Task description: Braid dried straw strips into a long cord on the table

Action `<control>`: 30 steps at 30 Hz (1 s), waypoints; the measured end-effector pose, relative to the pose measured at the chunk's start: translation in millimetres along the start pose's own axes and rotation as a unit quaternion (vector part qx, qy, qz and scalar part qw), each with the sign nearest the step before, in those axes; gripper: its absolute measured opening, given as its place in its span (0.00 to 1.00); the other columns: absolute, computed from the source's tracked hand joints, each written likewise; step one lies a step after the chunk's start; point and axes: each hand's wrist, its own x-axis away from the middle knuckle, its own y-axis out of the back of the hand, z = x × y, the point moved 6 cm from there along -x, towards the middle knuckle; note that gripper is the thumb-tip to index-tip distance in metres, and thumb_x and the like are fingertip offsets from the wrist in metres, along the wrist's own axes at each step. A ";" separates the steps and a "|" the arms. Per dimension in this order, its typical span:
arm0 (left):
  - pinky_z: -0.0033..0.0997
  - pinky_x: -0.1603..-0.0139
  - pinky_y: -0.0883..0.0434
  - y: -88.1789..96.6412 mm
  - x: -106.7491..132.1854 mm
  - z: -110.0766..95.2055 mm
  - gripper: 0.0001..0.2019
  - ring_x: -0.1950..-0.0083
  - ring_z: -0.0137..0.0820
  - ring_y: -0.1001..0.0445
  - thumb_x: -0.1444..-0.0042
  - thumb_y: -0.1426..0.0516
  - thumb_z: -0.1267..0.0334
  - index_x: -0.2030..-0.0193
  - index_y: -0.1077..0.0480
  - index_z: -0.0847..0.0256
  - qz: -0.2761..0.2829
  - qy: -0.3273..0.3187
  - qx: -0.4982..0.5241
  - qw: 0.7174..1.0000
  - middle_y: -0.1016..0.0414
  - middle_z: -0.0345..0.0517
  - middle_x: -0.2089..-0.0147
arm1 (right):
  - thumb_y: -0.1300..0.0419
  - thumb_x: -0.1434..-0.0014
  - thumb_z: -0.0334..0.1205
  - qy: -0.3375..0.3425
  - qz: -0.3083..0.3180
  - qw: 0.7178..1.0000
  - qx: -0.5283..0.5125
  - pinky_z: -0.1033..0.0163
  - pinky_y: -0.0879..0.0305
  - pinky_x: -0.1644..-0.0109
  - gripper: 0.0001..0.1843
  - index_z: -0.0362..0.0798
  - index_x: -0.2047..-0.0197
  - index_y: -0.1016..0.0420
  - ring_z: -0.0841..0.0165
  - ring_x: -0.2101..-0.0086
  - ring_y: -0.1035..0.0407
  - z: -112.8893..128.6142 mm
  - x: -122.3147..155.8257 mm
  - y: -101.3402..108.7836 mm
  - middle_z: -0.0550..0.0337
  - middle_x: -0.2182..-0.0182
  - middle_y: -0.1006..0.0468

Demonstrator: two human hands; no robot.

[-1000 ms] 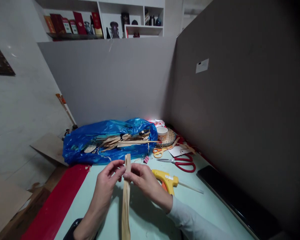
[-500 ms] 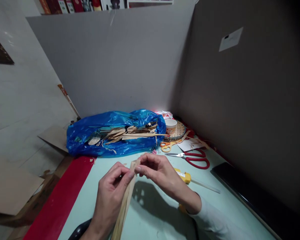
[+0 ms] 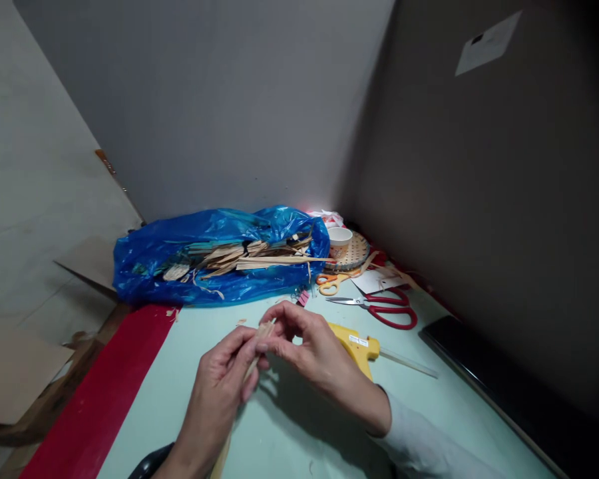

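Note:
Between my hands is a pale, dried leaf strip (image 3: 265, 330), its upper end bunched at my fingertips. My left hand (image 3: 225, 376) is closed round the strip, and the rest of it hangs down past the wrist toward the front of the table. My right hand (image 3: 307, 342) pinches the bunched end between thumb and fingers. Just behind my right hand lies a yellow glue gun (image 3: 355, 342) with a clear glue stick poking out of it. Red-handled scissors (image 3: 389, 311) rest beyond, blades pointing left.
At the back, a blue plastic bag (image 3: 144, 266) holds many dried strips (image 3: 259, 256). Right of it are a paper cup (image 3: 339, 243), a woven tray (image 3: 358, 253), orange-handled scissors (image 3: 329, 285) and a pink clip (image 3: 303, 297). A black, flat object (image 3: 479, 386) lines the right edge.
The strip's upper end, flat and upright before, is now gathered between my fingers. My left hand has turned, with its fingers wrapped further round the strip. The view has tipped downward.

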 end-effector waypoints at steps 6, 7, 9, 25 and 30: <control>0.23 0.68 0.37 15.1 -8.9 2.4 0.12 0.69 0.29 0.34 0.42 0.45 0.52 0.68 0.27 0.57 0.041 -0.036 -0.184 0.981 0.33 0.36 0.73 | 0.41 0.39 0.41 -0.020 -0.015 0.998 0.059 0.70 0.43 0.69 0.09 0.45 0.68 0.26 0.74 0.74 0.36 -3.7 -2.4 4.1 0.65 0.76 0.29; 0.24 0.63 0.35 15.3 -9.4 1.2 0.12 0.65 0.31 0.32 0.40 0.46 0.52 0.66 0.26 0.56 0.057 -0.052 -0.211 0.974 0.30 0.38 0.69 | 0.41 0.39 0.40 -0.024 -0.030 0.997 0.074 0.70 0.44 0.70 0.09 0.45 0.70 0.27 0.74 0.75 0.37 -5.0 -1.2 3.9 0.66 0.77 0.29; 0.25 0.53 0.36 12.4 -9.3 0.1 0.12 0.57 0.33 0.31 0.38 0.48 0.53 0.61 0.26 0.54 0.089 -0.081 -0.252 0.960 0.26 0.40 0.60 | 0.41 0.39 0.39 -0.029 -0.056 0.991 0.122 0.70 0.46 0.71 0.10 0.45 0.72 0.28 0.75 0.75 0.38 -7.8 2.7 1.2 0.67 0.79 0.29; 0.33 0.61 0.41 14.5 -23.4 23.5 0.21 0.66 0.36 0.34 0.38 0.56 0.47 0.74 0.35 0.57 0.045 -0.023 -0.290 0.956 0.34 0.40 0.73 | 0.47 0.40 0.29 -0.101 0.001 0.832 0.546 0.64 0.42 0.61 0.11 0.43 0.63 0.22 0.63 0.63 0.27 -28.1 -51.4 92.6 0.48 0.66 0.21; 0.26 0.75 0.48 16.7 -27.6 37.7 0.22 0.76 0.27 0.46 0.42 0.52 0.44 0.76 0.34 0.59 0.035 0.004 -0.165 0.986 0.45 0.33 0.80 | 0.45 0.39 0.33 -0.100 0.048 0.798 0.592 0.65 0.41 0.58 0.09 0.44 0.61 0.23 0.63 0.58 0.28 -36.9 -51.3 75.6 0.49 0.60 0.22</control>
